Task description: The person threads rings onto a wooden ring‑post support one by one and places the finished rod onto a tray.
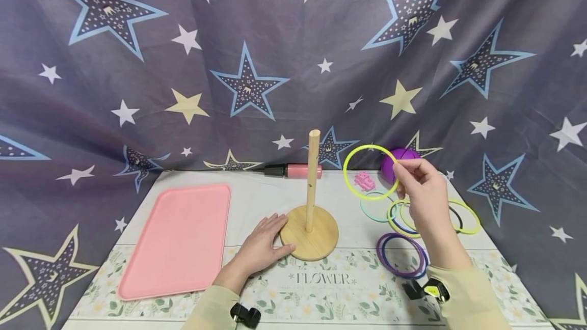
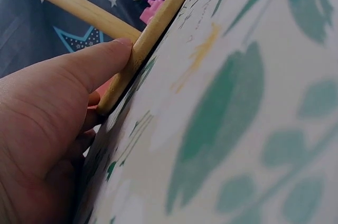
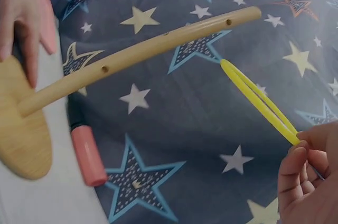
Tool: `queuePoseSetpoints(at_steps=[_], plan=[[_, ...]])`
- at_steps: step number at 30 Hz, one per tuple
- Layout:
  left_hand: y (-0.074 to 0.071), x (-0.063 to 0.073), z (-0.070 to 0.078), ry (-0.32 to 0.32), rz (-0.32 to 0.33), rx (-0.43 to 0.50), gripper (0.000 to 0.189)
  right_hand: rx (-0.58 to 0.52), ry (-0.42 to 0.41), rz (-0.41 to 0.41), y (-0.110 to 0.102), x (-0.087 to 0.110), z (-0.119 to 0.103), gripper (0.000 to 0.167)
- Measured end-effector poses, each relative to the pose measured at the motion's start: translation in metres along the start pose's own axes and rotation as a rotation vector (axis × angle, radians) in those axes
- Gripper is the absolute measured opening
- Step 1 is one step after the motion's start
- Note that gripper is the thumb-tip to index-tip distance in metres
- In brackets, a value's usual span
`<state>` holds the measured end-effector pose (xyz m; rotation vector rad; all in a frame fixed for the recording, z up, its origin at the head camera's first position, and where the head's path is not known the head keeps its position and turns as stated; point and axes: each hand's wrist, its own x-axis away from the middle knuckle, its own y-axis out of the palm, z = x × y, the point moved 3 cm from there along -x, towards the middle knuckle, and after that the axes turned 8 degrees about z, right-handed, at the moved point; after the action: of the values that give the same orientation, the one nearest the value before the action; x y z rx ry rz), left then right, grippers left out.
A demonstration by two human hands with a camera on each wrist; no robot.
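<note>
A round wooden base (image 1: 324, 242) carries an upright wooden post (image 1: 313, 177). My left hand (image 1: 258, 249) holds the left edge of that base, thumb at the near rim and fingers farther along it. In the left wrist view the thumb (image 2: 108, 63) lies against the base's edge. My right hand (image 1: 424, 192) pinches a yellow ring (image 1: 347, 180) between thumb and fingers. The ring is raised to the right of the post, apart from it. In the right wrist view the yellow ring (image 3: 259, 100) appears nearly edge-on, by the post's tip.
More rings lie at the right: a teal ring (image 1: 367, 216), a purple ring (image 1: 378, 253) and several overlapping ones. Behind are a small pink toy (image 1: 365, 181) and a purple ball (image 1: 389, 169). A pink tray (image 1: 179, 238) lies left; a pink-and-black cylindrical object (image 1: 297, 170) lies at the back.
</note>
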<state>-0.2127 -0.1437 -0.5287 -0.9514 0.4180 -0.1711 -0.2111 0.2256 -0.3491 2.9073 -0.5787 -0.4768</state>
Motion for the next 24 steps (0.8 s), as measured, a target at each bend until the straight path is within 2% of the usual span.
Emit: queuePoseSetpoints(at_steps=[9,14,19,24], plan=[[0.000,0.000,0.000,-0.013,0.005,0.012,0.087,-0.131,-0.058,-0.010,0.025,-0.003,-0.024,0.017],[0.000,-0.001,0.000,-0.008,0.012,0.011,0.087,-0.231,-0.053,-0.015,0.038,-0.002,-0.033,0.013],[0.001,-0.001,0.000,-0.005,0.015,0.008,0.087,-0.278,-0.028,-0.031,0.049,0.000,-0.040,0.010],[0.000,-0.001,0.001,-0.004,0.017,0.015,0.087,-0.290,-0.038,-0.053,0.063,0.002,-0.044,0.011]])
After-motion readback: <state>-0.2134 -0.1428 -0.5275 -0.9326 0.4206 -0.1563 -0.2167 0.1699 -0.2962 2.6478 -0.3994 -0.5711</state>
